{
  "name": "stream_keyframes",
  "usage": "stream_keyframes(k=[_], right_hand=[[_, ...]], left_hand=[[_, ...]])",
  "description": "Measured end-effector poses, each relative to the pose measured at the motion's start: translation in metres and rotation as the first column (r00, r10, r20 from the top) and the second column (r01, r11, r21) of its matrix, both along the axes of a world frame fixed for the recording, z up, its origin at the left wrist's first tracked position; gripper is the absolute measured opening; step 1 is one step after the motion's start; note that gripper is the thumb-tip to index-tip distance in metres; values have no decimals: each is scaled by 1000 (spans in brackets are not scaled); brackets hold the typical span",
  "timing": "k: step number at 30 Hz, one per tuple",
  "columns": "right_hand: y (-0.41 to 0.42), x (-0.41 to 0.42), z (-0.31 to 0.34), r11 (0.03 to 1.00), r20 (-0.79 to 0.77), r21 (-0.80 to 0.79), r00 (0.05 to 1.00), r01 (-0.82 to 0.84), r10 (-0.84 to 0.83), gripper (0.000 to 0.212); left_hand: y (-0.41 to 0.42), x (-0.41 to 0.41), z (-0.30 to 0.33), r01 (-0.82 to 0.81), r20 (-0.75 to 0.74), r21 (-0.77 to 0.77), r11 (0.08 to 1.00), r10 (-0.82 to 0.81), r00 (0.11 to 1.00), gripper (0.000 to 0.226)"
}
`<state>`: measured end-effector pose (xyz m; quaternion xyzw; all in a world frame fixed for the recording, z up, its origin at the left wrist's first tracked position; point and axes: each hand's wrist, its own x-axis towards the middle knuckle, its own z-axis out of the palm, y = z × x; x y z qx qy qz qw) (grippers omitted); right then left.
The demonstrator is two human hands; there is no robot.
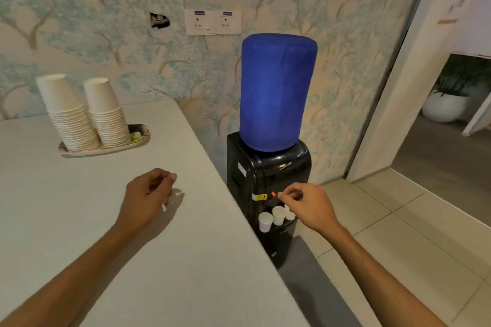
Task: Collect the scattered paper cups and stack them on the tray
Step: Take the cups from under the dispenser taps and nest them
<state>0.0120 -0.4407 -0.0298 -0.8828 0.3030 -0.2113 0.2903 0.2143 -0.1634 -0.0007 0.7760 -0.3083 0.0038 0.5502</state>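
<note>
Two tall stacks of upside-down white paper cups, a left stack and a right stack, stand on a small patterned tray at the back of the pale table. Three small white cups sit upright in a row at the front of the black water dispenser. My left hand hovers over the table in front of the tray, fingers curled in and holding nothing. My right hand is off the table's right edge, just above and partly covering the rightmost cup, its fingertips pinched together with nothing in them.
A blue-covered bottle tops the dispenser, which stands against the wallpapered wall beside the table's right edge. Two wall sockets are above it. Tiled floor lies to the right, with a doorway and a white plant pot beyond.
</note>
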Motion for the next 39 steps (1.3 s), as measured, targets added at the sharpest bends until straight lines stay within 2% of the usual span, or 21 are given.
stream_keyframes(k=[4,8,13,17,20,24,27,30,32,37,39], right_hand=[[-66,-14,-30,1000,-56,-9,998,1,-2,21],[-136,-18,-67,999,-150,28,987,-44,48,24],[-206,-8,-118,987,-250,124,959,-102,131,28],[-236,14,-171,957,-301,232,922,-177,243,36],[-243,34,-224,923,-338,311,881,-227,331,48],[-240,67,-291,918,-428,290,821,-271,378,59],[-232,97,-333,930,-524,179,769,-322,367,62],[-227,131,-368,928,-572,88,744,-362,345,64],[-226,152,-387,925,-587,61,736,-376,338,62],[-230,169,-426,928,-588,-23,756,-372,288,35],[-233,161,-426,935,-539,-17,791,-354,290,36]], left_hand=[[-72,-19,0,94,7,57,994,-95,995,19],[-155,-27,0,96,36,96,991,-100,994,24],[-278,-35,-11,153,98,306,940,-191,977,17],[-360,-30,-49,210,44,488,847,-264,964,21],[-396,-21,-96,191,-24,536,822,-212,977,21],[-411,-21,-175,149,-162,523,839,-74,984,18],[-404,-38,-240,78,-294,482,873,77,953,19],[-389,-57,-297,24,-366,501,865,186,912,16],[-377,-65,-323,-12,-373,519,855,239,896,13],[-352,-62,-360,-57,-366,572,818,317,875,7],[-348,-57,-363,-81,-333,607,791,345,877,20]])
